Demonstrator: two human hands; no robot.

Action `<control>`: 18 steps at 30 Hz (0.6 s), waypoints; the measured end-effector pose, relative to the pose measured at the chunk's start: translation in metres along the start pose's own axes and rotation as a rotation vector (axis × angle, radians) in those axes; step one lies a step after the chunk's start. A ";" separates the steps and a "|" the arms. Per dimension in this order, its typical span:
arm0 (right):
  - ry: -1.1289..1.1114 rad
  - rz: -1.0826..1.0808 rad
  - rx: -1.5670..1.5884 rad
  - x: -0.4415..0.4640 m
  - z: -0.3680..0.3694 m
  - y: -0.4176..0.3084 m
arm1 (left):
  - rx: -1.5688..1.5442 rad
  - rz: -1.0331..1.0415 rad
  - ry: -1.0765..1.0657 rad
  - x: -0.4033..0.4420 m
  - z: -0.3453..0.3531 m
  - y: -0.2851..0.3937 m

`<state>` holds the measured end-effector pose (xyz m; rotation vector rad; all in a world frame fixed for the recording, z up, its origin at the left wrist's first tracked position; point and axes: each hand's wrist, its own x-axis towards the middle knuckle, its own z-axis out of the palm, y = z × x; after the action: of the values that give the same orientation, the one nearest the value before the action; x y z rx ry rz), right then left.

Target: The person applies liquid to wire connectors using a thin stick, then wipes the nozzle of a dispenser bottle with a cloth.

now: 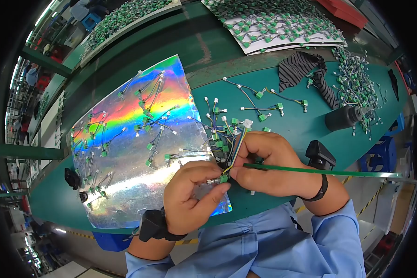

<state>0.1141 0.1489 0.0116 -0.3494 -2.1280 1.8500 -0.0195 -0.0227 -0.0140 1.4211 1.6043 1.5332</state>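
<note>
My left hand (192,197) pinches a small green connector (224,178) with a metal end, just beyond the right edge of the shiny holographic sheet (134,185). Thin yellow, blue and black wires (238,146) rise from it to a white plug (248,123). Those wires pass along the fingertips of my right hand (268,164), which also holds a long, thin green stick (324,172) pointing to the right. Behind my fingers lies a small heap of similar wired connectors (221,139). My fingers partly hide the stick's tip.
Wired connectors lie scattered on the sheet and the green table (306,127). A dark bottle (343,118), a striped cloth (300,69) and a pile of connectors (356,83) are at the right. Loaded white boards (264,36) stand behind. A seated person (80,10) is far off.
</note>
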 end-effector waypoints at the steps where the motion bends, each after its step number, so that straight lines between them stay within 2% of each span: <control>1: -0.012 -0.008 -0.005 0.000 -0.001 -0.001 | -0.029 -0.026 -0.001 -0.001 0.000 0.000; 4: -0.055 -0.007 0.013 0.001 -0.004 -0.001 | -0.569 -0.325 0.048 0.001 0.006 0.009; 7: -0.087 0.018 0.087 0.001 -0.004 0.005 | -0.730 -0.390 -0.042 0.002 0.003 0.009; 12: -0.073 0.020 0.262 -0.001 -0.001 0.011 | -0.833 -0.271 -0.093 0.003 -0.001 0.011; 16: -0.117 -0.106 0.123 0.001 -0.004 0.010 | -0.806 -0.117 -0.140 0.003 -0.001 0.007; 18: -0.134 -0.181 0.143 0.002 -0.005 0.009 | -0.962 -0.216 -0.140 0.004 -0.003 0.009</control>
<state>0.1141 0.1550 0.0030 0.0003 -2.0200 1.9523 -0.0207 -0.0225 -0.0037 0.7541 0.6960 1.6641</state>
